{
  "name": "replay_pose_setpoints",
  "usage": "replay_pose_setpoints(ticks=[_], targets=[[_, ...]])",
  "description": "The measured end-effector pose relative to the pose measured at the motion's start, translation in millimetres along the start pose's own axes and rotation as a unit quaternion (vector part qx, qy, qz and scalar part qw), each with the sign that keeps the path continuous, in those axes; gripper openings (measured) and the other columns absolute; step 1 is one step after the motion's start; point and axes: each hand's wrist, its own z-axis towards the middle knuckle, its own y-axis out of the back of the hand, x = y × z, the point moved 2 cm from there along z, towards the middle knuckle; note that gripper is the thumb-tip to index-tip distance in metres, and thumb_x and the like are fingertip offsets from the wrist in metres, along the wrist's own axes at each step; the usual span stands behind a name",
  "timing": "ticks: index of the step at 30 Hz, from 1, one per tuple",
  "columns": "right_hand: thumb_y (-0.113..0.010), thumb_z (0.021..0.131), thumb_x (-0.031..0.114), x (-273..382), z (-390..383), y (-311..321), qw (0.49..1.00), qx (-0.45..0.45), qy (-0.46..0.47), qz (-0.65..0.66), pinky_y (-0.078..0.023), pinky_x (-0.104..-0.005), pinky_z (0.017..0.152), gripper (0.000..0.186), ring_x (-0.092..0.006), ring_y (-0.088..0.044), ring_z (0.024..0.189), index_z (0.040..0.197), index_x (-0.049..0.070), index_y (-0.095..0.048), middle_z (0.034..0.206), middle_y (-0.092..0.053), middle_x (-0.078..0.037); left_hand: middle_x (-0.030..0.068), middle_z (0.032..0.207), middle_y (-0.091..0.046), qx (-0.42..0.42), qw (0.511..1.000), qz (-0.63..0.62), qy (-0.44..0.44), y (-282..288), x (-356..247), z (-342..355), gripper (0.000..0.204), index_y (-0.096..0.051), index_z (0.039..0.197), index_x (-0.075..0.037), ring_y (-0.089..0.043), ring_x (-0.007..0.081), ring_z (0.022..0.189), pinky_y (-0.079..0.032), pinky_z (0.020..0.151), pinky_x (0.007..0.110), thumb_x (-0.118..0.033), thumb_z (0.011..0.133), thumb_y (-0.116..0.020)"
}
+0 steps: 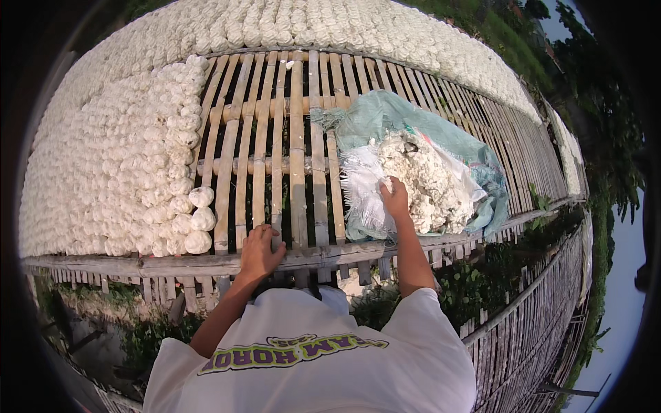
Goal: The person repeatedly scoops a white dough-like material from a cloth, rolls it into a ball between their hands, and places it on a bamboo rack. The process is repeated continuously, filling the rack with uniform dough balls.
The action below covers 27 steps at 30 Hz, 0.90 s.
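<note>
My left hand (261, 252) rests on the near bamboo rail (323, 256), its fingers loosely spread and nothing in them. Farther right, my right hand (395, 198) reaches into the mouth of a pale green woven sack (375, 117), where a white frayed flap meets a heap of crumbly off-white stuff (427, 182). Its fingers are curled together at the heap's left edge; what they hold, if anything, is too small to make out. The sack lies opened out on the bamboo slats (297, 151).
Tight rows of whitish round lumps (117, 158) cover the rack on the left. Another band of such lumps (330, 27) runs along the far side. A second slatted rack (530, 303) stands at lower right. Between the slats are gaps, and green plants (482, 279) grow below.
</note>
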Motion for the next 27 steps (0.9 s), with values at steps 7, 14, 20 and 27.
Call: replay_pose_setpoints(ticks=[7, 14, 20, 27], targets=[[-0.043, 0.108, 0.058, -7.1, -21.8, 41.7, 0.661, -0.090, -0.264, 0.697, -0.057, -0.0459, 0.078, 0.055, -0.0286, -0.069, 0.094, 0.127, 0.010, -0.063, 0.109, -0.071, -0.010, 0.0129, 0.124, -0.065, -0.016, 0.985, -0.169, -0.026, -3.8, -8.0, 20.1, 0.035, -0.067, 0.119, -0.007, -0.063, 0.0319, 0.121, -0.050, 0.099, 0.041, -0.031, 0.095, -0.075], [-0.049, 0.112, 0.041, 153.8, -89.7, 1.3, 0.773, 0.037, -0.201, 0.600, -0.056, -0.0395, 0.085, 0.042, -0.0262, -0.069, 0.099, 0.134, 0.008, -0.062, 0.111, -0.072, -0.010, 0.0126, 0.127, -0.068, 0.194, 0.614, -0.704, 0.300, -31.3, -86.0, 57.5, 0.057, -0.063, 0.128, -0.006, -0.064, 0.0268, 0.119, -0.048, 0.108, 0.045, -0.057, 0.108, -0.051], [-0.060, 0.106, 0.005, 270.9, -152.0, 1.6, 0.948, 0.088, 0.261, 0.158, -0.052, -0.0349, 0.103, 0.042, -0.0214, -0.063, 0.127, 0.147, -0.002, -0.054, 0.144, -0.060, -0.014, 0.0103, 0.127, -0.071, 0.270, 0.407, -0.835, 0.252, -3.4, -85.9, 63.1, 0.061, -0.067, 0.130, -0.011, -0.068, 0.0280, 0.120, -0.052, 0.107, 0.047, -0.062, 0.108, -0.041], [-0.051, 0.101, -0.014, 280.9, -140.1, 16.0, 0.827, 0.239, -0.013, 0.508, -0.053, -0.0303, 0.104, 0.046, -0.0241, -0.061, 0.138, 0.146, -0.003, -0.052, 0.134, -0.065, -0.013, 0.0087, 0.123, -0.072, 0.237, 0.386, -0.862, 0.229, 28.0, -58.8, 51.4, 0.066, -0.063, 0.144, -0.007, -0.069, 0.0267, 0.116, -0.053, 0.106, 0.043, -0.058, 0.107, -0.043]])
